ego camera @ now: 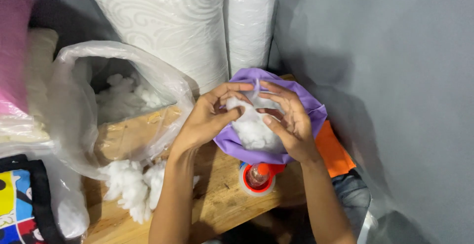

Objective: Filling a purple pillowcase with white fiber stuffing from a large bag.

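A purple fabric cover point(306, 101) lies open on the wooden table point(222, 199), with white fluffy stuffing point(254, 130) showing in its mouth. My left hand point(207, 118) grips the near left edge of the opening, thumb pressed on the stuffing. On the right side of the opening my right hand point(291, 123) holds the cover, its fingers curled over the stuffing. Both hands touch the cover and the stuffing.
A large clear plastic bag point(84, 101) of white stuffing lies open at the left, with loose clumps point(131, 184) spilled on the table. A roll of tape point(256, 177) sits under the cover. Orange fabric point(335, 152) lies right. White wrapped rolls point(197, 26) stand behind.
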